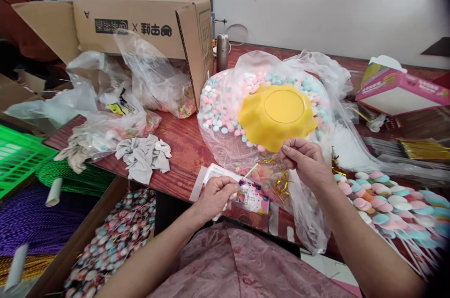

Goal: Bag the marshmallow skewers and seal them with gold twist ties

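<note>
My left hand [220,192] is closed in a pinch, low over the front edge of the table. A thin white stick [251,171] juts up and to the right from its fingers. Under that hand lies a printed packet [255,197] with coloured spots. My right hand [305,160] is also pinched, just in front of the near rim of a yellow wavy-edged dish [277,115]; what its fingertips hold, if anything, is too small to make out. The dish lies upside down on a clear plastic bag [218,141] of pastel candies [211,113]. Gold twist ties [282,188] lie between my hands.
At right are skewers of pastel candies [390,204] and a pink box [404,87]. A large cardboard box [140,17], a metal flask [222,52] and a grey cloth [144,155] are on the table [184,143]. Below left stand a green basket [21,162] and more skewers [116,237].
</note>
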Action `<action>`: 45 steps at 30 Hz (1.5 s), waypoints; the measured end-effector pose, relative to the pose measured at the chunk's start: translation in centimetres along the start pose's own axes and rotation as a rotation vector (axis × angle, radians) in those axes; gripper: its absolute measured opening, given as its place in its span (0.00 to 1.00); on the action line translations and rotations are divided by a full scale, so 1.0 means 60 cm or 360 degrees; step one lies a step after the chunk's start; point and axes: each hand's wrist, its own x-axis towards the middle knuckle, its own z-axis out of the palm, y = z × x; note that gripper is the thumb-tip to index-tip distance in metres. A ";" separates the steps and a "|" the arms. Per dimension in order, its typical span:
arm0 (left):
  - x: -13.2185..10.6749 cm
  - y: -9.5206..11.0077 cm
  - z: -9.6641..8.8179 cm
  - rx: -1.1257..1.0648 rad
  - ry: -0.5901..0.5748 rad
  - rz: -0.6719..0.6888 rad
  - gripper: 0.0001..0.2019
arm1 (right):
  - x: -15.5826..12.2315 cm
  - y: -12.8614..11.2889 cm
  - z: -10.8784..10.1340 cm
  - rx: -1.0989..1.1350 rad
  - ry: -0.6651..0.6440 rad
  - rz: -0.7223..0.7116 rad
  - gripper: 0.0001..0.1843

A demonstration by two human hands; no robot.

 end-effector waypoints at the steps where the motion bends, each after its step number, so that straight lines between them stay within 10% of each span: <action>1: 0.002 -0.001 0.001 0.0003 -0.0003 0.0016 0.13 | 0.000 0.001 0.002 -0.0080 -0.0030 -0.0011 0.15; 11: 0.012 -0.021 0.009 0.0127 -0.0057 0.0066 0.14 | 0.013 0.020 0.024 -0.1032 -0.0327 -0.0066 0.12; 17: 0.015 -0.022 0.005 0.0101 -0.0048 0.0090 0.14 | 0.008 0.011 -0.019 -0.1084 -0.0287 -0.0125 0.14; 22: 0.012 -0.018 0.014 0.0119 -0.0126 0.0066 0.14 | -0.002 0.014 0.026 -0.1038 -0.0496 -0.0227 0.12; 27: 0.004 -0.020 0.018 0.0100 -0.0126 0.0045 0.15 | 0.009 0.024 0.057 -0.0860 -0.0482 -0.0218 0.08; 45: 0.012 -0.005 0.043 0.0036 -0.0191 -0.0066 0.11 | -0.016 -0.012 -0.001 0.0524 0.0245 0.0027 0.13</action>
